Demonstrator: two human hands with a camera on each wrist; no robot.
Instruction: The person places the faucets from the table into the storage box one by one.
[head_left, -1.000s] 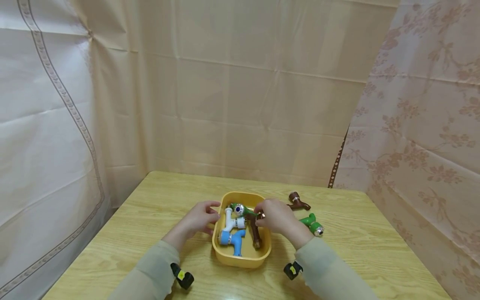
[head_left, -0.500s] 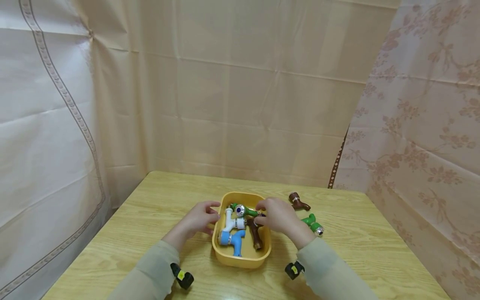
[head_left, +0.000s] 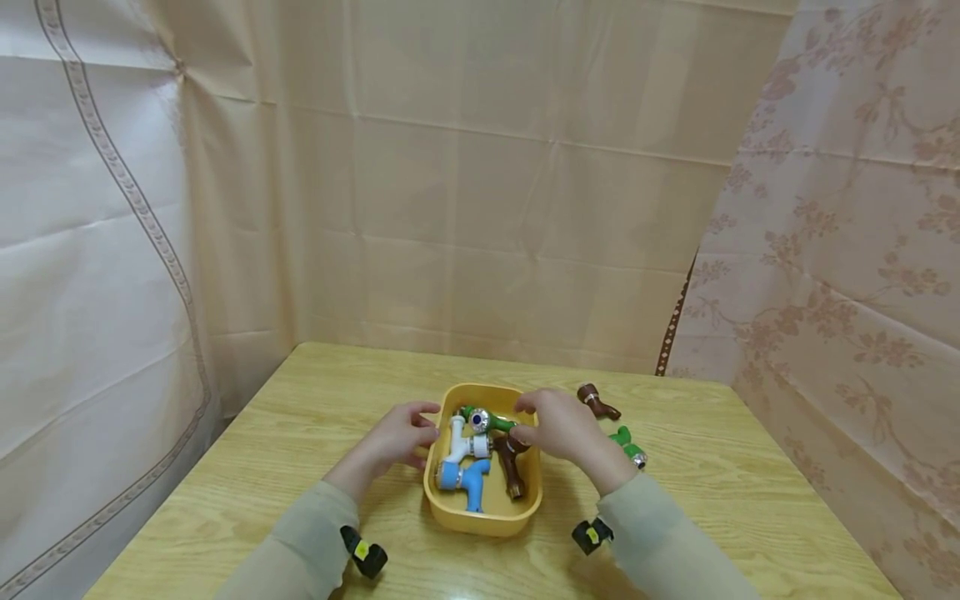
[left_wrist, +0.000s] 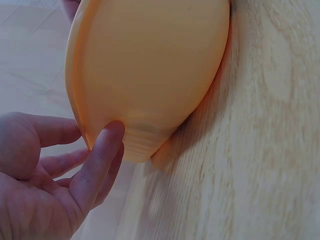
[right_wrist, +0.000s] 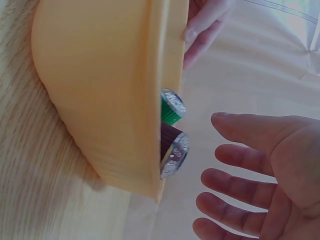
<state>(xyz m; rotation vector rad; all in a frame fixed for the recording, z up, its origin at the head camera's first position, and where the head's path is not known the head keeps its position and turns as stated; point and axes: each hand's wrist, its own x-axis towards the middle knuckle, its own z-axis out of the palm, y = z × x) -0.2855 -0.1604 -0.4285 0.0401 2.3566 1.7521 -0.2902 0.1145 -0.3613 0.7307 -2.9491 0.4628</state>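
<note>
A yellow plastic tub holds several toy-like taps: a white tap, a blue tap, a green tap and a brown tap. My left hand is at the tub's left side, its fingers touching the outer wall near the rim in the left wrist view. Over the right rim, my right hand has its fingers spread and holds nothing. In the right wrist view, silver-capped ends of the green tap and brown tap stick up past the rim.
On the wooden table, right of the tub, lie another brown tap and another green tap, the latter partly behind my right wrist. Cloth curtains hang around the back and sides. Each wrist wears a black camera mount.
My right hand lets go of the brown tap, which settles in the tub beside the green one, and draws slightly up and right. My left hand stays put.
</note>
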